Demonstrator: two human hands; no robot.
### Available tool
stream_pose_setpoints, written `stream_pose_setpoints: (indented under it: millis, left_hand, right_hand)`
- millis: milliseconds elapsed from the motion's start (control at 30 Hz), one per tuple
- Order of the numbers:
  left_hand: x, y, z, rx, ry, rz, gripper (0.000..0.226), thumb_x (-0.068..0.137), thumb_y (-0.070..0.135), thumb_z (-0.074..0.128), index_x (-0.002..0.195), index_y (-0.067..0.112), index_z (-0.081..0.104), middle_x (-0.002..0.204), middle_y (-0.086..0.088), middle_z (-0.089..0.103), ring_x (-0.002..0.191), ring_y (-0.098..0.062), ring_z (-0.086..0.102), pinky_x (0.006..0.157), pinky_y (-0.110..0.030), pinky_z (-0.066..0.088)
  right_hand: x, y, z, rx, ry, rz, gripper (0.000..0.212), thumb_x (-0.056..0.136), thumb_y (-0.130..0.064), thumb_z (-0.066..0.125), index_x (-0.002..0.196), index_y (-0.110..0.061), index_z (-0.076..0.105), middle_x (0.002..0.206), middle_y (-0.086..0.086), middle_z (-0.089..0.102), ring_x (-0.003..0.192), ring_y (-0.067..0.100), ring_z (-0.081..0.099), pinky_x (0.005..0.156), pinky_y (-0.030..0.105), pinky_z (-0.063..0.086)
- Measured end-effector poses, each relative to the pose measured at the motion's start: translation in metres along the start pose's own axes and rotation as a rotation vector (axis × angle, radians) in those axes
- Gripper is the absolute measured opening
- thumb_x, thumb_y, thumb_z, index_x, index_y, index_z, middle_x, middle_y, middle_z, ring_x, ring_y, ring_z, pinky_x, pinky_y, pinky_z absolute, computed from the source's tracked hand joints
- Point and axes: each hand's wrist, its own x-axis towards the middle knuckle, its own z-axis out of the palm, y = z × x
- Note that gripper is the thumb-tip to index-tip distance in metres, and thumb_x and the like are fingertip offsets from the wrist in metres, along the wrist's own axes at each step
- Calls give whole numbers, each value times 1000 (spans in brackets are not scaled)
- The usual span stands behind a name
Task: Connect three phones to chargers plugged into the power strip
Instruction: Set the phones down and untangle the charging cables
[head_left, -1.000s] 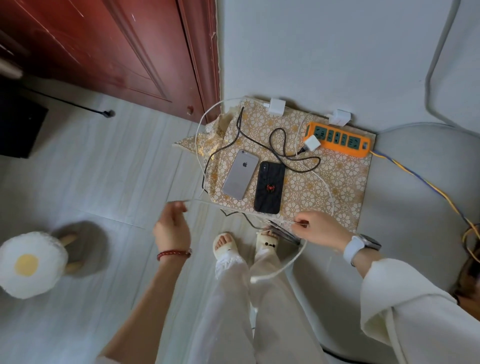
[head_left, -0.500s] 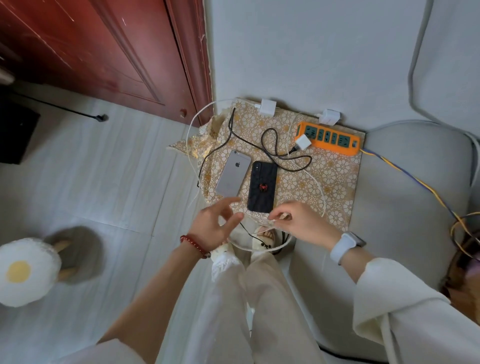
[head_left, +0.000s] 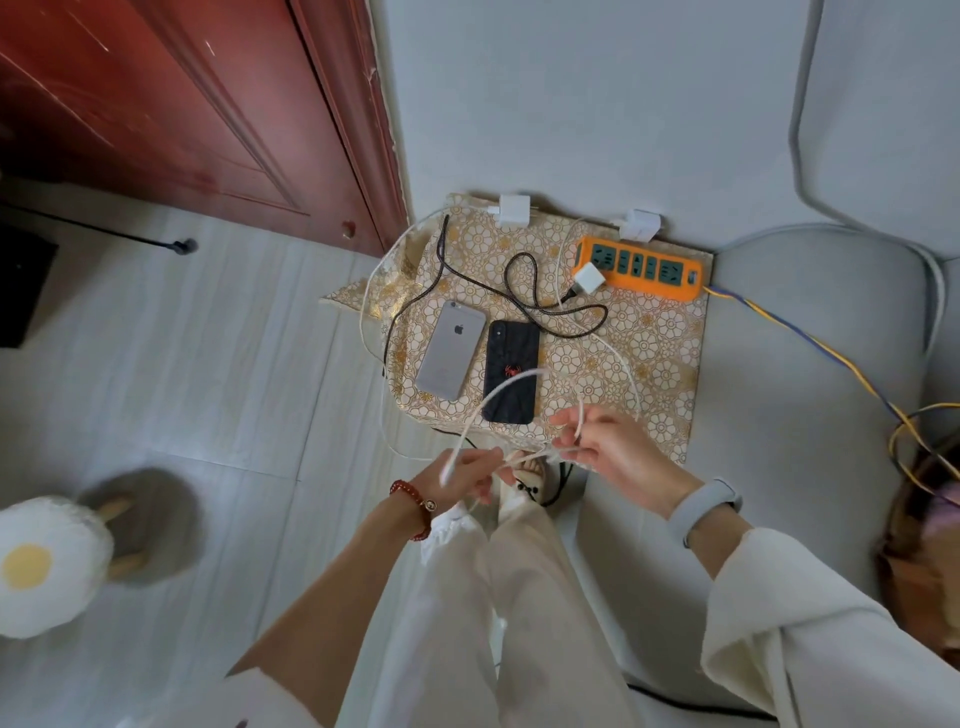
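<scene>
Head view: left hand (head_left: 462, 475) and right hand (head_left: 605, 447) both pinch white cable (head_left: 506, 384), untangling it above the phones to free its plug end.

3rd phone hidden; white cable (head_left: 506, 387) blurred

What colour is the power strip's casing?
Orange, with dark green socket faces; the power strip shows clearly in the head view, lying on the floral cloth.
</scene>
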Motion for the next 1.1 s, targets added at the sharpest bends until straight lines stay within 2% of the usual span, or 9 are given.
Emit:
stream_pose_setpoints:
  millis: [133, 200, 300, 467, 667, 733, 867, 1000, 1100]
  left_hand:
    - [2, -15, -8, 242, 107, 18, 30, 90, 26, 48, 67, 20, 65, 58, -1, 49, 53, -11, 42, 58, -24, 37]
    - [1, -29, -18, 457, 97, -73, 32, 91, 29, 45, 75, 13, 68, 56, 2, 46, 53, -12, 42, 55, -23, 34]
    - [-2, -53, -33, 651, 91, -267, 30, 90, 30, 44, 88, 16, 70, 81, -6, 65, 72, -19, 55, 66, -25, 41]
    - [9, -65, -38, 687, 152, -498, 25, 84, 31, 52, 92, 16, 70, 111, -9, 67, 99, -26, 61, 86, -33, 49]
    - [46, -40, -27, 536, 429, -266, 43, 89, 25, 49, 130, 14, 45, 138, -15, 40, 123, -32, 45, 103, -43, 40]
    - [64, -24, -21, 475, 534, -151, 44, 89, 24, 48, 131, 11, 43, 138, -17, 40, 123, -32, 43, 103, -42, 38]
    - [104, 1, -2, 418, 647, -25, 54, 87, 25, 51, 135, 5, 34, 135, -18, 38, 122, -35, 39, 101, -42, 36]
    - [143, 7, 23, 444, 729, -89, 86, 78, 41, 60, 143, 12, 12, 145, -15, 26, 128, -35, 27, 104, -49, 30]
    - [163, 5, 39, 552, 821, -197, 100, 69, 57, 62, 143, 25, 3, 149, -11, 18, 131, -34, 23, 100, -53, 32]
  right_hand:
    - [3, 7, -4, -245, 96, 35, 24, 92, -22, 46, 71, -13, 56, 82, 3, 59, 92, 21, 57, 89, 38, 44]
    - [8, 4, -14, 39, 211, 49, 28, 91, -19, 45, 63, -14, 49, 78, 4, 62, 100, 23, 60, 89, 43, 41]
    - [13, -3, -33, 632, 255, -75, 22, 93, -13, 44, 71, -9, 47, 65, 5, 51, 79, 23, 61, 86, 40, 50]
    - [32, -8, -37, 760, 405, -130, 31, 93, -45, 39, 91, -16, 51, 45, -5, 39, 45, 13, 46, 65, 35, 53]
    - [44, 17, -27, 32, 340, -195, 33, 99, -24, 31, 132, -19, 36, 53, -2, 38, 42, 11, 45, 54, 32, 57]
    - [49, 31, -24, 59, 315, -194, 28, 97, -10, 37, 123, -20, 41, 57, 0, 36, 48, 15, 44, 55, 31, 57]
    - [59, 39, -30, 103, 307, -166, 23, 96, -23, 42, 115, -23, 54, 50, -2, 33, 41, 8, 40, 51, 27, 55]
    - [69, 46, -45, 95, 190, -112, 43, 96, -10, 40, 128, -39, 35, 50, -2, 55, 45, 10, 53, 60, 32, 60]
    - [78, 47, -55, 96, 189, -44, 34, 93, 3, 36, 121, -14, 46, 70, 6, 60, 54, 17, 56, 60, 33, 59]
